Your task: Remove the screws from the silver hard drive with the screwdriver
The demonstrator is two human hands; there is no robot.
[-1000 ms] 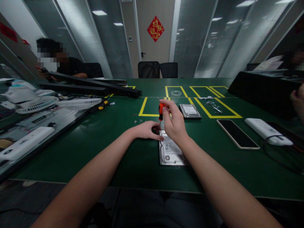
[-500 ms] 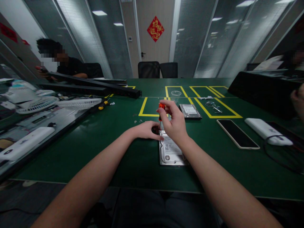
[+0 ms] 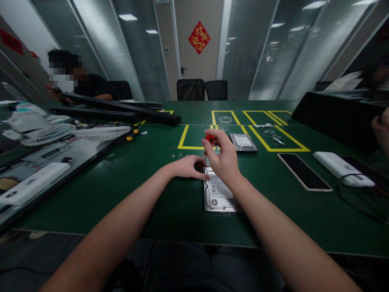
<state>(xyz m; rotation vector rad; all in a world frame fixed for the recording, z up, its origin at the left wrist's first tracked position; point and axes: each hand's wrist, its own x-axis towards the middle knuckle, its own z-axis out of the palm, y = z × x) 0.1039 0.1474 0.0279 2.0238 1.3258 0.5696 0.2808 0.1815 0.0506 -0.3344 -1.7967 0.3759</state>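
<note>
"One question first: what is the right hand (image 3: 223, 156) holding?"

"It grasps the plastic handle of a red-and-black screwdriver (image 3: 209, 139), whose thin shaft points down at the far left corner of a silver, rectangular metal hard drive with a white label (image 3: 219, 194). The left hand (image 3: 189, 166) lays its thumb on that corner, fingers curled beyond the edge; I can't tell whether they clasp it."

"How would the drive handle?"

"Stiff and fairly heavy for its size, I'd judge. It lies flat on the smooth green tabletop (image 3: 170, 215), so it could slide or turn. Knocks may harm its insides; best hold it by the long side edges."

"And around it?"

"Tiny pale bits (image 3: 173, 156) on the far left, then a clear plastic cup (image 3: 225, 124) and a second silver-and-black drive (image 3: 243, 142) farther off, and a black-screened phone (image 3: 304, 172) to the right."
</note>
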